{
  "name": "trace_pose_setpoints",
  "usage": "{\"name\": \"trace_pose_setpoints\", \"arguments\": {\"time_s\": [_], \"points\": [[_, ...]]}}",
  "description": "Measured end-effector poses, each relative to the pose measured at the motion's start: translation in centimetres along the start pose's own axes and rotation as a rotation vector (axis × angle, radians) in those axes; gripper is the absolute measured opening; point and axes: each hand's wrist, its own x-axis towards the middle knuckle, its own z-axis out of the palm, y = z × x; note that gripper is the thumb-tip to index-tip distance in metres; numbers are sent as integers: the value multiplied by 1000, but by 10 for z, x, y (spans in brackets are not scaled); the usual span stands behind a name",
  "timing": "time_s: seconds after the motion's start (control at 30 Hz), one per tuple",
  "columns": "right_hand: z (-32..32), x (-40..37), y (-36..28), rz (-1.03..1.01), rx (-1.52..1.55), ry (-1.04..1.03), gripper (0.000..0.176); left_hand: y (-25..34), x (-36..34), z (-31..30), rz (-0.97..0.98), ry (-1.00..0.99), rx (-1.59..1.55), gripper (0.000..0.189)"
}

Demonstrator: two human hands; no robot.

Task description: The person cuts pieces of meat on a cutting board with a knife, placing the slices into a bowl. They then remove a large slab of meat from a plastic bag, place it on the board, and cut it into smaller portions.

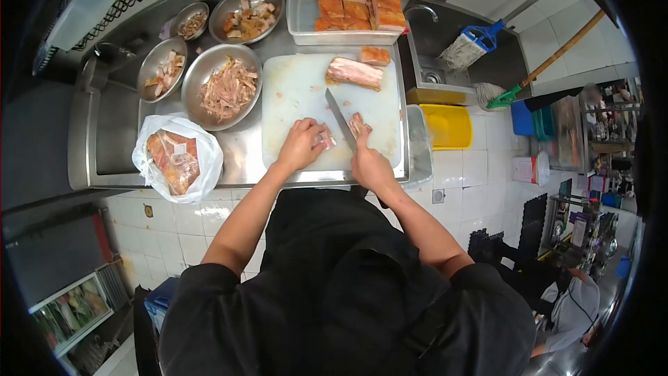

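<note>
Left hand (300, 143): curled, pressed on a meat piece (325, 141) on the cutting board (292, 90);
Right hand (369, 163): closed around the knife (341, 120), blade beside the meat piece.

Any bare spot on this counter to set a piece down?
White cutting board: left half bare, between steel bowl of shredded meat and steel knife. Crowded: left hand on meat piece, right hand in front; pork slab behind.

White cutting board (299, 90); orange pork slabs (358, 5); yellow bin (445, 127).
</note>
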Motion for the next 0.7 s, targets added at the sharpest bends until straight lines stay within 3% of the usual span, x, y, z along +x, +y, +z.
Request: {"name": "trace_pose_setpoints", "arguments": {"time_s": [0.43,0.5,0.63,0.7], "points": [[14,5,-22,19,-57,-183,28,-1,0,11,67,30,76,30],[42,25,-9,-9,20,-79,28,-2,-1,10,96,24,43,30],[35,60,7,-132,113,11,33,-1,10,0,124,-6,71,30],[46,62,28,-523,-147,596,37,2,6,1,-1,-104,130,28]]}}
